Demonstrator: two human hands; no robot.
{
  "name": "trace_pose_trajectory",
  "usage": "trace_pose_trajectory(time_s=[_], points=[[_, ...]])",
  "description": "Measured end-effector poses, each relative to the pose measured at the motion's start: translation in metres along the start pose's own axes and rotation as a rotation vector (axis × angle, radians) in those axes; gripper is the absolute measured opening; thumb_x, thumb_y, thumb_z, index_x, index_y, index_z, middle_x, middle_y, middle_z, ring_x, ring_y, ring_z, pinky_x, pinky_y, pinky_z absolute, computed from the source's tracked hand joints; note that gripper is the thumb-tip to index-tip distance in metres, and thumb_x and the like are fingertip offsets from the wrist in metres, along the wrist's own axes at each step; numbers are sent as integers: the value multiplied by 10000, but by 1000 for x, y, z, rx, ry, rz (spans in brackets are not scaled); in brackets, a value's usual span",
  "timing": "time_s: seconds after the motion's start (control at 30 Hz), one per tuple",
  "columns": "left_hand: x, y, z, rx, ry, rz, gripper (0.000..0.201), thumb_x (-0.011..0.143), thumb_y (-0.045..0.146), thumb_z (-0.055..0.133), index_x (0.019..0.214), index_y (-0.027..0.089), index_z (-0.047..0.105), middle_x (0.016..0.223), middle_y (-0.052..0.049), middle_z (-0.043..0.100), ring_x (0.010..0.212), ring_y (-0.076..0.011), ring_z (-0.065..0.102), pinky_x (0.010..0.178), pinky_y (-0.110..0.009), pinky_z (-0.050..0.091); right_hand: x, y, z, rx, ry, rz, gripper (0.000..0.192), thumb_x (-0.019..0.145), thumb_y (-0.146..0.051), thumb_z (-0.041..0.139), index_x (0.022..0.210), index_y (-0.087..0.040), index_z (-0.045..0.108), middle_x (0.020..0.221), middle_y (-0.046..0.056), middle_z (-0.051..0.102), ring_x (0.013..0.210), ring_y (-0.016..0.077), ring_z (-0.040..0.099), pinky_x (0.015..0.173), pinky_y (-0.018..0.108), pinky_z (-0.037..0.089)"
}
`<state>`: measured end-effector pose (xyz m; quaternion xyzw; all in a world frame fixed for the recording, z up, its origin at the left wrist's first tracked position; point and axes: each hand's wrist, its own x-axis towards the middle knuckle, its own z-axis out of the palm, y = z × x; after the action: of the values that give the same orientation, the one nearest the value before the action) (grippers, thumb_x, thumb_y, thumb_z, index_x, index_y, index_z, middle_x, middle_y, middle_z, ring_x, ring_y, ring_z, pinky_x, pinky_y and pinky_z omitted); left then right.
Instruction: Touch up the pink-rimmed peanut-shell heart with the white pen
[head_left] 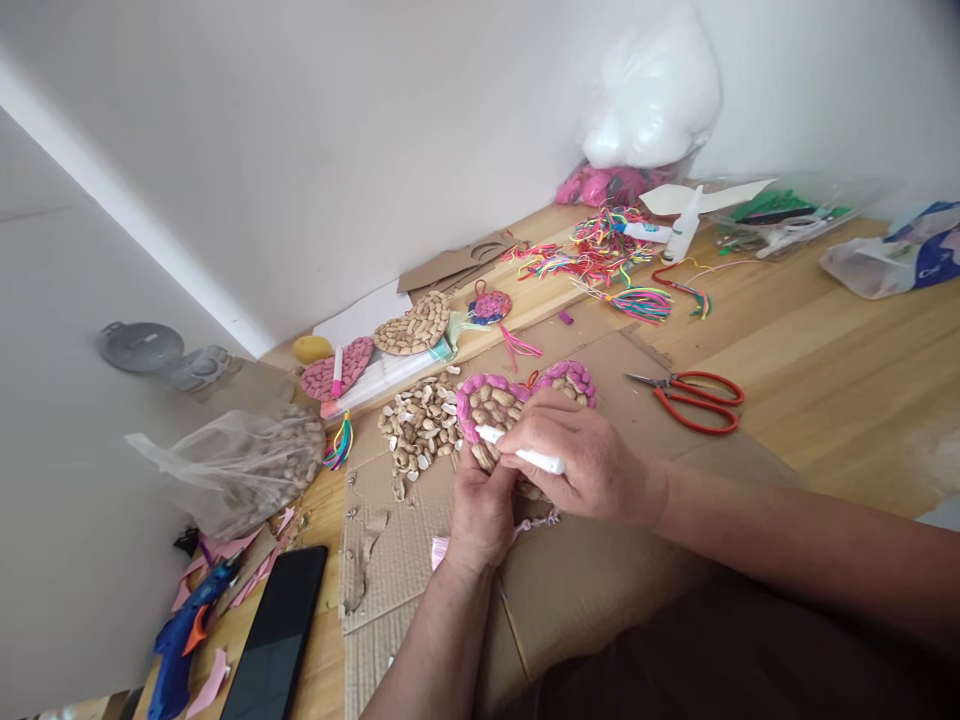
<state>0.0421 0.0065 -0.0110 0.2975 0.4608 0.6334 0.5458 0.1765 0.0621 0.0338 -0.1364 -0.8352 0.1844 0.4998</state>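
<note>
A heart-shaped piece covered in peanut shells (pixel 495 402) is held above the cardboard sheet (pixel 420 545). Pink colours the shells along its upper rim; those farther in are natural tan. My left hand (pixel 484 505) grips its lower left edge, thumb on the front. In my right hand (pixel 577 450) is a white marker (pixel 536 459), its tip close to the shells at the left rim. A red loop shows at the notch of the heart. Part of the heart is hidden behind my hands, and a pale pink tassel hangs below.
Loose peanut shells (pixel 420 425) lie left of the heart, red-handled scissors (pixel 697 398) to the right. A phone (pixel 277 640), a blue glue gun (pixel 180 640) and a bag of peanuts (pixel 240 470) are at left. Coloured threads (pixel 600 250) and a glue bottle (pixel 682 230) stand behind.
</note>
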Motion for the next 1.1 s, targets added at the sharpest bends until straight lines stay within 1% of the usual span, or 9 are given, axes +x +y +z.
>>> trace_pose_trajectory(time_s=[0.13,0.23,0.3,0.43,0.53,0.7,0.87,0.97,1.1], points=[[-1,2,4,-93,-60,0,525,810,245,777,1282,287,550,959,-7,724,1003,-201,700,951,-372,544,5,0,-9,55,75,185,63,951,-182,562,990,-187,611,858,33,660,812,157,591,759,294,466],[-2,3,6,-134,-84,12,600,819,211,769,1346,343,515,1133,-17,713,1087,-205,678,993,-384,528,5,1,-12,114,107,273,81,950,-197,579,1022,-182,612,863,18,659,770,127,603,703,253,467],[-4,4,7,-134,-99,16,615,831,205,758,1366,366,500,1189,-19,700,1116,-205,667,1008,-383,520,5,0,-13,149,117,315,87,948,-223,594,1020,-179,615,851,16,659,750,123,605,674,241,468],[-6,7,9,-123,-119,-5,620,840,221,752,1378,373,485,1213,-24,697,1152,-209,655,1036,-387,500,5,-3,-14,204,127,346,118,946,-270,605,1007,-169,612,814,14,655,702,117,596,627,232,467],[-8,7,10,-106,-137,-15,608,852,234,742,1383,365,476,1230,-36,691,1173,-221,647,1036,-397,499,7,-6,-14,214,127,339,123,945,-268,604,1004,-160,612,836,23,664,715,115,609,634,230,477],[-7,0,3,-29,-161,16,540,873,251,721,1363,326,508,1180,-45,703,1215,-240,620,1056,-420,485,14,-11,-16,183,148,331,96,941,-254,599,970,-163,598,767,11,650,642,110,588,568,224,452],[-5,-2,1,8,-205,62,560,890,248,701,1402,315,485,1271,-63,669,1221,-246,612,1100,-464,444,27,-20,-25,171,84,343,96,943,-255,590,901,-176,557,693,-22,613,584,92,563,530,209,413],[-5,-1,2,0,-227,80,557,901,233,686,1411,324,481,1329,-58,643,1259,-244,588,1129,-464,419,35,-25,-30,175,19,423,169,944,-288,583,826,-187,515,629,-46,547,551,87,515,508,214,379],[-6,0,3,-2,-238,106,583,900,227,687,1426,347,465,1389,-45,608,1300,-249,557,1140,-466,410,40,-26,-29,211,-4,538,255,949,-373,565,789,-202,467,632,-45,511,565,96,493,502,225,364]])
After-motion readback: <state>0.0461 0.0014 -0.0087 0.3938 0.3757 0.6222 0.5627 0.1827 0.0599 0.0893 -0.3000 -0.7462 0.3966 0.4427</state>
